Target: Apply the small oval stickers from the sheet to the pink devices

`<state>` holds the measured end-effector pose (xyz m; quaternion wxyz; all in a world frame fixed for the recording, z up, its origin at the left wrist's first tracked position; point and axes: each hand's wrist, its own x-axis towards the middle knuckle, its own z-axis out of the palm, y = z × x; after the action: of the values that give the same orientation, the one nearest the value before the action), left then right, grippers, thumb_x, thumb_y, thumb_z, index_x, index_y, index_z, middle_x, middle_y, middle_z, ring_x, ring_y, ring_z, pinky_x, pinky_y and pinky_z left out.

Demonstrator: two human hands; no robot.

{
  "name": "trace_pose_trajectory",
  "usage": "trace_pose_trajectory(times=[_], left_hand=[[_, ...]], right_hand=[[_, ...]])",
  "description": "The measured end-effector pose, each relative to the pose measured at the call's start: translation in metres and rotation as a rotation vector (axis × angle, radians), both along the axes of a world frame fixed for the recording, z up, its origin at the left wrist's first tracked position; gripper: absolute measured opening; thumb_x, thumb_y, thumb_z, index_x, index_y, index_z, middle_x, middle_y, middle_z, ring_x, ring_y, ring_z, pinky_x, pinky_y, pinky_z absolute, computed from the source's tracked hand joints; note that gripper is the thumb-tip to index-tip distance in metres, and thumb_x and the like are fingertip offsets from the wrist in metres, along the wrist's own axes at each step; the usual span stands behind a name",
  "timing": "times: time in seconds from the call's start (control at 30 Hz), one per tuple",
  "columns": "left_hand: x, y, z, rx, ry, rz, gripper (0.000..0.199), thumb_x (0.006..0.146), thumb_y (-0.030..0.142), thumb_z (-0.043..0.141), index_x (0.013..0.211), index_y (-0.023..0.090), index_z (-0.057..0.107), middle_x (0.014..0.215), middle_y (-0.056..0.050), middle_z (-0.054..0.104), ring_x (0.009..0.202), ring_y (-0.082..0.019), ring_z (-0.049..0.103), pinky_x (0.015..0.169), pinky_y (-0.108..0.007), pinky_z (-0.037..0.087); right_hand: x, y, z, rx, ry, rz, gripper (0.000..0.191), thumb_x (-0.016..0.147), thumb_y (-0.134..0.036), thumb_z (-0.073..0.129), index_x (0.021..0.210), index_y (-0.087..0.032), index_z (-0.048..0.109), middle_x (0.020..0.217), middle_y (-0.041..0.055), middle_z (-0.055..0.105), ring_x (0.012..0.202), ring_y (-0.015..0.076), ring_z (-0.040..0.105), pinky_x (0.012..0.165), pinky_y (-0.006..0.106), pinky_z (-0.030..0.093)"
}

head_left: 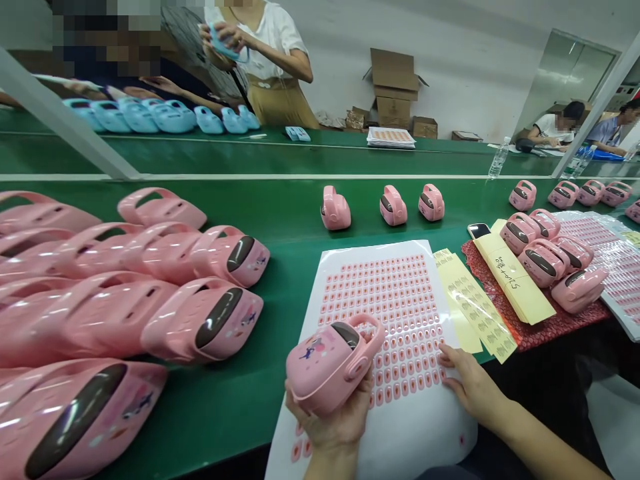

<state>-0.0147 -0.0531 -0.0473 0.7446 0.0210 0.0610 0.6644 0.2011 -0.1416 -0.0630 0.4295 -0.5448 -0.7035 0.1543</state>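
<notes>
My left hand (333, 423) is closed under a glossy pink handled plastic case (320, 367), holding it tilted above the sheet. The case has a dark oval window, a looped handle and a small printed picture on its face. A large white sticker sheet (400, 433) with rows of small pink oval stickers lies beneath it. At the sheet's right side, my right hand (473, 383) touches the stickers, its thumb and forefinger slightly apart. Whether a sticker is between these fingertips is too small to tell.
Rows of pink cases (205, 320) fill the left side. Yellow label sheets (475, 307), red bubble wrap (545, 327) and more pink cases (543, 261) lie to the right. A post (65, 113) rises at left. Across the bench, co-workers handle blue cases (173, 117).
</notes>
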Motion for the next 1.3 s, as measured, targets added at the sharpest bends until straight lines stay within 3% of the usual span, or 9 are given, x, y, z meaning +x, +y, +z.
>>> trace_pose_trajectory(times=[0.23, 0.43, 0.6, 0.7, 0.8, 0.9, 1.0, 1.13, 1.3], left_hand=[[0.002, -0.005, -0.003, -0.022, 0.041, 0.0, 0.068, 0.068, 0.041, 0.061, 0.133, 0.03, 0.042, 0.117, -0.009, 0.065, 0.1, -0.034, 0.063, 0.065, -0.04, 0.059], [0.003, -0.012, -0.002, -0.026, 0.096, 0.018, 0.062, 0.076, 0.048, 0.056, 0.134, 0.033, 0.04, 0.115, -0.007, 0.067, 0.096, -0.031, 0.065, 0.07, -0.045, 0.057], [-0.002, -0.016, -0.004, -0.14, 0.38, 0.074, 0.056, 0.073, 0.061, 0.056, 0.123, 0.037, 0.052, 0.106, -0.001, 0.071, 0.09, -0.027, 0.066, 0.065, -0.04, 0.058], [-0.006, -0.015, -0.005, -0.171, 0.637, 0.064, 0.061, 0.062, 0.068, 0.061, 0.114, 0.035, 0.059, 0.091, -0.002, 0.073, 0.083, -0.029, 0.066, 0.061, -0.041, 0.057], [-0.007, -0.015, -0.002, -0.038, 0.915, 0.017, 0.074, 0.054, 0.068, 0.067, 0.116, 0.029, 0.058, 0.083, -0.004, 0.071, 0.079, -0.032, 0.065, 0.057, -0.042, 0.056], [-0.004, -0.018, 0.006, 0.208, 1.302, 0.179, 0.095, 0.049, 0.062, 0.074, 0.131, 0.025, 0.043, 0.11, -0.01, 0.064, 0.097, -0.034, 0.062, 0.073, -0.044, 0.055], [-0.001, -0.023, 0.019, 0.549, 1.661, 0.291, 0.097, 0.054, 0.053, 0.075, 0.137, 0.025, 0.034, 0.124, -0.013, 0.056, 0.108, -0.034, 0.058, 0.085, -0.046, 0.051], [-0.002, -0.027, 0.038, 0.99, 1.88, 0.349, 0.092, 0.058, 0.038, 0.075, 0.137, 0.024, 0.03, 0.121, -0.014, 0.059, 0.102, -0.032, 0.063, 0.079, -0.043, 0.055], [-0.002, -0.029, 0.051, 1.094, 1.919, 0.44, 0.099, 0.052, 0.034, 0.077, 0.137, 0.022, 0.028, 0.117, -0.014, 0.063, 0.095, -0.032, 0.066, 0.073, -0.042, 0.057]], right_hand=[[0.006, 0.005, 0.011, 0.2, -0.241, 0.129, 0.061, 0.088, -0.012, 0.046, 0.143, -0.03, 0.026, 0.095, 0.0077, 0.07, 0.08, 0.0229, 0.068, 0.069, 0.041, 0.059], [0.01, 0.005, 0.005, 0.355, -0.283, 0.16, 0.051, 0.091, -0.009, 0.041, 0.137, -0.028, 0.036, 0.091, 0.0061, 0.07, 0.079, 0.02, 0.068, 0.07, 0.038, 0.059], [0.013, 0.006, 0.004, 0.463, -0.259, 0.176, 0.044, 0.092, -0.009, 0.036, 0.134, -0.019, 0.04, 0.083, 0.0082, 0.068, 0.07, 0.0185, 0.066, 0.06, 0.032, 0.058], [0.009, 0.008, 0.002, 0.447, -0.182, 0.097, 0.036, 0.092, -0.01, 0.042, 0.126, -0.018, 0.049, 0.078, 0.0068, 0.067, 0.067, 0.0175, 0.066, 0.059, 0.029, 0.058], [0.001, 0.015, 0.008, 0.382, -0.037, -0.104, 0.026, 0.09, -0.016, 0.05, 0.116, -0.021, 0.055, 0.075, 0.0036, 0.064, 0.064, 0.0161, 0.066, 0.057, 0.026, 0.058], [-0.01, 0.026, 0.031, 0.432, 0.074, -0.208, 0.027, 0.088, -0.016, 0.054, 0.114, -0.023, 0.054, 0.078, 0.0027, 0.064, 0.068, 0.0159, 0.066, 0.06, 0.027, 0.059], [-0.022, 0.037, 0.064, 0.582, 0.103, -0.153, 0.041, 0.086, -0.008, 0.055, 0.123, -0.024, 0.048, 0.086, 0.0045, 0.065, 0.077, 0.0164, 0.065, 0.067, 0.03, 0.059], [-0.032, 0.048, 0.095, 0.794, -0.045, -0.029, 0.052, 0.084, -0.005, 0.055, 0.133, -0.018, 0.039, 0.083, 0.0063, 0.065, 0.071, 0.0169, 0.063, 0.059, 0.03, 0.055], [-0.032, 0.056, 0.106, 0.904, -0.216, 0.038, 0.039, 0.086, -0.005, 0.05, 0.124, -0.009, 0.043, 0.072, 0.0061, 0.068, 0.058, 0.0154, 0.059, 0.047, 0.027, 0.046]])
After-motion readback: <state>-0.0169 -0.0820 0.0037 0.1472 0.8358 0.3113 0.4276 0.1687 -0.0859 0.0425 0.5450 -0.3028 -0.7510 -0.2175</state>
